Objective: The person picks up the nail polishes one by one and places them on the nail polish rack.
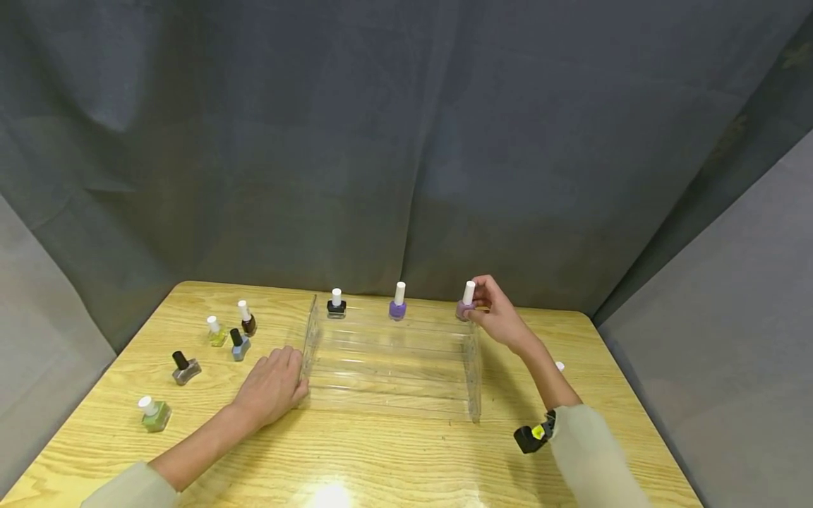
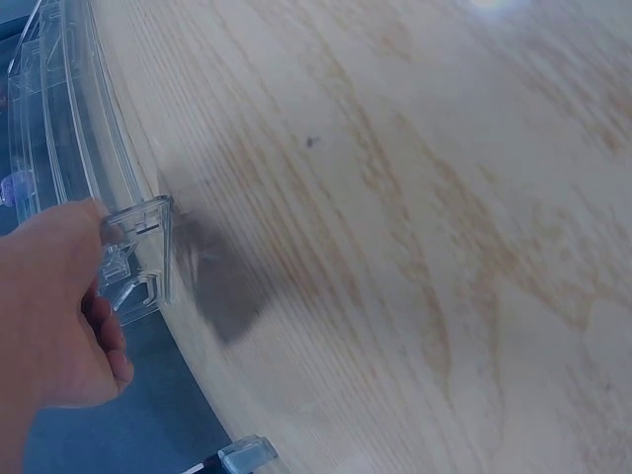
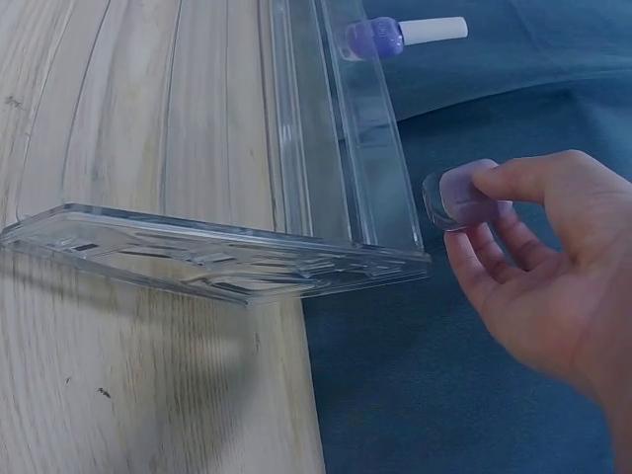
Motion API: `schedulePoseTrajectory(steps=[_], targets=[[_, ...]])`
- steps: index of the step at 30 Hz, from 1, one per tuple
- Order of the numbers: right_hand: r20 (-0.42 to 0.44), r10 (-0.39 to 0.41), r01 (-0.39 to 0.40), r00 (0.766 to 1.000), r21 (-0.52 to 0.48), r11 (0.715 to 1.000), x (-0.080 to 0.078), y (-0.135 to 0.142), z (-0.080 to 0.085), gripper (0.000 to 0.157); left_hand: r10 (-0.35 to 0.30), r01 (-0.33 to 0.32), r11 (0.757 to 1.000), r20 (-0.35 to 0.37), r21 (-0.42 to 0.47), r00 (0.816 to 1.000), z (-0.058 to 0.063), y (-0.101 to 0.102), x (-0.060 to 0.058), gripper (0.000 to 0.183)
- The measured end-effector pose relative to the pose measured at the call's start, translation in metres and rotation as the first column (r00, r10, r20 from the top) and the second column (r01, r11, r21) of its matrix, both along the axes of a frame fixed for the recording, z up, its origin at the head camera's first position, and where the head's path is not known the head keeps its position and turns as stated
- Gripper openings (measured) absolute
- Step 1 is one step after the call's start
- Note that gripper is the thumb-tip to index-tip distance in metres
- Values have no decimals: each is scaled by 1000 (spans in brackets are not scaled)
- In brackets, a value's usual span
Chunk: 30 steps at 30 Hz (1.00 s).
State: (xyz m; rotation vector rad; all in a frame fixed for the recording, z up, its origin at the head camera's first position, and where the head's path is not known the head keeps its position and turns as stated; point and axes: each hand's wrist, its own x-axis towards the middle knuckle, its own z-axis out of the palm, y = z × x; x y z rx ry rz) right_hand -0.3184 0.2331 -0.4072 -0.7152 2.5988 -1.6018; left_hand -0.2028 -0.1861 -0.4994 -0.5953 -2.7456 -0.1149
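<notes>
A clear stepped display rack (image 1: 394, 406) stands on the table. My left hand (image 1: 273, 384) grips its left side panel; in the left wrist view the curled fingers of the left hand (image 2: 54, 306) lie against the clear plastic. At the rack's top right end, my right hand (image 1: 502, 317) pinches a mauve nail polish bottle (image 1: 466, 309) with a white cap, held upright. The right wrist view shows thumb and fingers around the mauve bottle (image 3: 466, 193), close to the top step. A purple nail polish bottle (image 1: 397, 310) and a black one (image 1: 336, 308) stand along the top step.
Several nail polish bottles are spread on the table's left, among them a green one (image 1: 156, 416), a grey one (image 1: 186, 370), a blue one (image 1: 240, 347) and a yellow one (image 1: 217, 335). A white cap (image 1: 559, 366) shows behind the right forearm. A dark curtain (image 1: 305, 176) hangs behind.
</notes>
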Motion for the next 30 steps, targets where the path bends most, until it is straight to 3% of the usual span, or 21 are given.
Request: schedulePoseTrajectory(steps=[12,21,30], targets=[[24,-21,19,999,56,998,-8,-7,-9,45,-1,1,1000,0,1,1000,0,0,0,29],[-15,-16,19,1000,211,977,-10,-11,-12,48,-2,2,1000,-4,-1,1000,1,0,0,28],[-52,-47,60,998,299,952,-7,-14,-10,48,-3,3,1000,-2,-6,1000,-2,0,0,28]])
